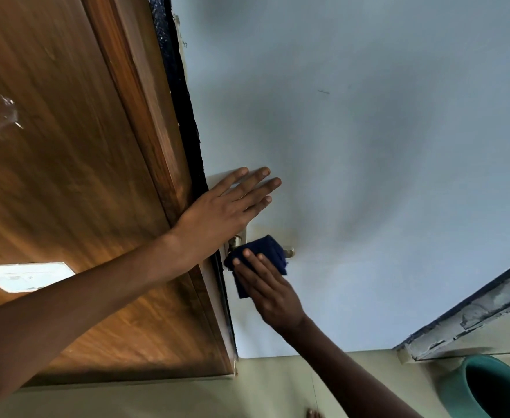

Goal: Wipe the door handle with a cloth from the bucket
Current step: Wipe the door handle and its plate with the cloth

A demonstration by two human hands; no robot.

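Note:
A dark blue cloth (270, 250) is wrapped over the brass door handle (289, 251), whose tip pokes out on the right and whose neck (235, 241) shows on the left. My right hand (267, 289) presses the cloth onto the handle from below, fingers closed around it. Just above the handle, my left hand (228, 211) lies flat on the pale blue door (368, 146) with its fingers spread, holding nothing. A green bucket (486, 387) stands on the floor at the lower right.
A brown wooden door panel (66, 176) fills the left side, with the dark door edge (184, 101) between it and the pale surface. A worn skirting strip (473, 315) runs at the right. Beige floor tiles (217, 396) lie below, and toes (314, 414) show at the bottom edge.

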